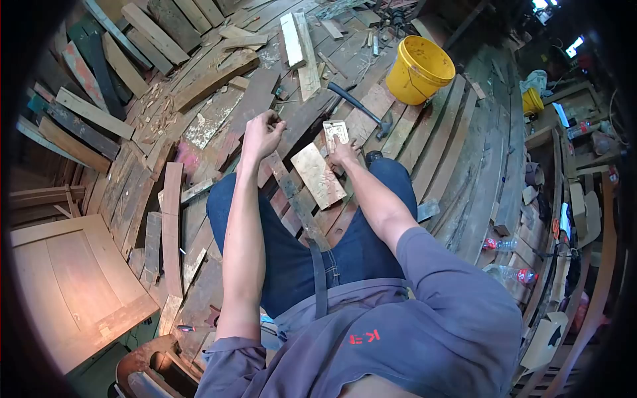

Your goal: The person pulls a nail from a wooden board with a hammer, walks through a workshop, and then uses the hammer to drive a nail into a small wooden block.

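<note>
My left hand (263, 135) is raised over the dark planks, its fingers curled together; whether something small is between them cannot be made out. My right hand (344, 152) touches a small pale block (335, 131) with cut-out shapes, its fingers at the lower edge. Just below that hand, a short light board (318, 176) lies between my knees. A hammer (358, 107) with a dark handle rests up and to the right of the block, its head on the planks.
A yellow bucket (420, 69) stands beyond the hammer. Loose boards (215, 81) and wood chips lie at the upper left. A wooden panel (78, 285) is at the lower left. Plastic bottles (521, 274) lie at the right.
</note>
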Motion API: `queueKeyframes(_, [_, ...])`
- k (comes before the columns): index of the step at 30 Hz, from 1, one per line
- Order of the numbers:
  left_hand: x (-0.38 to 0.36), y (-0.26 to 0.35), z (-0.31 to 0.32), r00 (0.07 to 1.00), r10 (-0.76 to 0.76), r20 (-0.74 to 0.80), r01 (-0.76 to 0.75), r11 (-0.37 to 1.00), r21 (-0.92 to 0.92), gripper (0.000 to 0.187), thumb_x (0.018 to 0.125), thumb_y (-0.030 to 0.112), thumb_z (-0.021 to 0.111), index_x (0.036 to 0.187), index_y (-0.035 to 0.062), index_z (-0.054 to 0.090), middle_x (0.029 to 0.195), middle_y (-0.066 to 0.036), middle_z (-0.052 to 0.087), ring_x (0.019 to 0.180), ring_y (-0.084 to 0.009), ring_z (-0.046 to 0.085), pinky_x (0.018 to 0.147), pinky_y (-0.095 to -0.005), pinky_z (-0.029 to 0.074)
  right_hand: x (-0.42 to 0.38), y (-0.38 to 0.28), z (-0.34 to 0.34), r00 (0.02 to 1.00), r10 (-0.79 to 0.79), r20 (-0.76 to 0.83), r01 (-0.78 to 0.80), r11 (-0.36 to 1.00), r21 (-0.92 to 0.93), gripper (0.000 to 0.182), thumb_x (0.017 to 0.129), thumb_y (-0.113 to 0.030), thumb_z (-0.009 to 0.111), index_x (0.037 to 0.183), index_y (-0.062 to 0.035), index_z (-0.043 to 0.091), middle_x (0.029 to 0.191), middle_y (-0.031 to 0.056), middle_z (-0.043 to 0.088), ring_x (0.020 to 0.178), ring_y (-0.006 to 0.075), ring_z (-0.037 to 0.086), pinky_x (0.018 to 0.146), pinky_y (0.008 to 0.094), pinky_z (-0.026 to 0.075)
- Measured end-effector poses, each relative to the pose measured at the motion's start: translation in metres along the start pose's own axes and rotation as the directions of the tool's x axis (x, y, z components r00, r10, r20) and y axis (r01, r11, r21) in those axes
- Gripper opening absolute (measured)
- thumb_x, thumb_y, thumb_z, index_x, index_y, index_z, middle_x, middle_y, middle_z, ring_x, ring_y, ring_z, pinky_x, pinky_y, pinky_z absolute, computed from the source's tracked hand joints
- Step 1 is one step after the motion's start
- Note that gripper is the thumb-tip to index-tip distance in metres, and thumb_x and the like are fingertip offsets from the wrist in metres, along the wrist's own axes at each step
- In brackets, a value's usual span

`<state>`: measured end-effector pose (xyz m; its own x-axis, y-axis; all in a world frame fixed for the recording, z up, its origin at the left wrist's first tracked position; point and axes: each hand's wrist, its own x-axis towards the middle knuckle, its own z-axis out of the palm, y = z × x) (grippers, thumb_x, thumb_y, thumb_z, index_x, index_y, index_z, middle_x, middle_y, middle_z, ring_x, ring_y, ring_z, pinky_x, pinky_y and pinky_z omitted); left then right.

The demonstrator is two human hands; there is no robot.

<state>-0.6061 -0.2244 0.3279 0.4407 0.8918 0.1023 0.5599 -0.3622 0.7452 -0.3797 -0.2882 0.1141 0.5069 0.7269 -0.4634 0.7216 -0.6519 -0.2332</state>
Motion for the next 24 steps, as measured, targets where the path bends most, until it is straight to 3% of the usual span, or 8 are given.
queueKeyframes(2, [-0.001, -0.006, 0.001, 0.998, 0.048, -0.033, -0.048, 0.999, 0.019, 0.021, 0.081, 0.019, 0.066, 0.086, -0.0017, 0.064, 0.082, -0.018, 0.068, 0.076, -0.029, 0.067, 0.069, -0.0375, 0.051, 0.003, 0.001, 0.008, 0.999, 0.006, -0.053, -0.003, 0.998, 0.059, 0.076, 0.078, -0.039, 0.068, 0.145, -0.0396, 0.032, 0.148, 0.0359, 0.017, 0.135, 0.0604, 0.011, 0.111, 0.0603, 0.02])
queueKeyframes(6, [-0.009, -0.003, -0.012, 0.996, 0.027, -0.086, -0.026, 1.0, 0.015, 0.022, 0.08, 0.019, 0.066, 0.087, -0.0018, 0.065, 0.083, -0.019, 0.068, 0.077, -0.03, 0.067, 0.07, -0.0378, 0.051, 0.02, 0.001, 0.015, 0.999, 0.034, -0.013, -0.035, 0.999, -0.037, 0.066, 0.074, -0.037, 0.071, 0.136, -0.0294, 0.048, 0.146, 0.0357, 0.023, 0.136, 0.0578, 0.017, 0.108, 0.064, 0.021])
queueKeyframes(7, [-0.01, -0.004, -0.013, 0.994, 0.032, -0.106, -0.029, 0.999, 0.023, 0.022, 0.08, 0.019, 0.066, 0.087, -0.0018, 0.065, 0.083, -0.019, 0.068, 0.076, -0.0299, 0.067, 0.07, -0.0379, 0.051, 0.019, -0.002, 0.01, 0.999, 0.036, 0.014, -0.035, 0.999, -0.025, 0.077, 0.065, -0.021, 0.079, 0.135, -0.0234, 0.047, 0.147, 0.035, 0.021, 0.134, 0.0557, 0.022, 0.106, 0.0582, 0.029])
queueKeyframes(9, [-0.011, -0.008, -0.015, 0.997, 0.014, -0.079, -0.016, 1.0, -0.016, 0.024, 0.082, 0.022, 0.067, 0.09, -0.0002, 0.065, 0.084, -0.017, 0.068, 0.074, -0.0277, 0.066, 0.07, -0.0378, 0.051, 0.079, 0.02, 0.06, 1.0, -0.024, -0.013, 0.025, 0.994, 0.111, 0.062, 0.077, -0.024, 0.071, 0.135, -0.0239, 0.048, 0.147, 0.0339, 0.022, 0.134, 0.055, 0.023, 0.107, 0.0578, 0.028])
queueKeyframes(12, [-0.016, -0.007, -0.021, 0.995, 0.016, -0.1, -0.015, 1.0, 0.008, 0.022, 0.08, 0.019, 0.066, 0.087, -0.0021, 0.064, 0.085, -0.02, 0.067, 0.077, -0.0315, 0.066, 0.071, -0.0392, 0.051, 0.044, -0.002, 0.034, 0.995, 0.038, -0.094, -0.039, 0.999, -0.001, 0.051, 0.089, -0.027, 0.058, 0.137, -0.0208, 0.044, 0.146, 0.0324, 0.025, 0.134, 0.0544, 0.025, 0.107, 0.0579, 0.025])
queueKeyframes(19, [-0.021, -0.02, -0.03, 0.993, -0.004, -0.122, 0.004, 1.0, -0.001, 0.023, 0.079, 0.02, 0.067, 0.086, -0.0021, 0.063, 0.085, -0.021, 0.066, 0.081, -0.0344, 0.065, 0.074, -0.0406, 0.051, 0.057, -0.008, 0.049, 0.973, 0.178, -0.148, -0.171, 0.983, 0.059, 0.045, 0.097, -0.028, 0.042, 0.139, -0.0111, 0.037, 0.138, 0.0309, 0.037, 0.127, 0.0489, 0.038, 0.103, 0.0589, 0.028])
queueKeyframes(20, [-0.021, -0.022, -0.032, 0.992, -0.006, -0.123, 0.009, 1.0, 0.021, 0.023, 0.079, 0.02, 0.067, 0.086, -0.0021, 0.063, 0.085, -0.021, 0.066, 0.081, -0.0352, 0.065, 0.075, -0.041, 0.05, 0.058, -0.009, 0.044, 0.957, 0.195, -0.216, -0.175, 0.979, 0.109, 0.053, 0.091, -0.033, 0.054, 0.136, -0.0081, 0.038, 0.132, 0.0287, 0.044, 0.122, 0.046, 0.045, 0.101, 0.0573, 0.03])
queueKeyframes(24, [-0.019, -0.028, -0.036, 0.992, -0.055, -0.11, 0.053, 0.998, -0.022, 0.024, 0.079, 0.02, 0.067, 0.088, -0.0017, 0.064, 0.086, -0.021, 0.066, 0.081, -0.035, 0.065, 0.074, -0.0413, 0.051, 0.04, -0.022, 0.014, 0.958, 0.14, -0.25, -0.112, 0.986, 0.123, 0.079, 0.077, -0.04, 0.07, 0.137, -0.0031, 0.036, 0.128, 0.0267, 0.048, 0.119, 0.0442, 0.048, 0.1, 0.0567, 0.034])
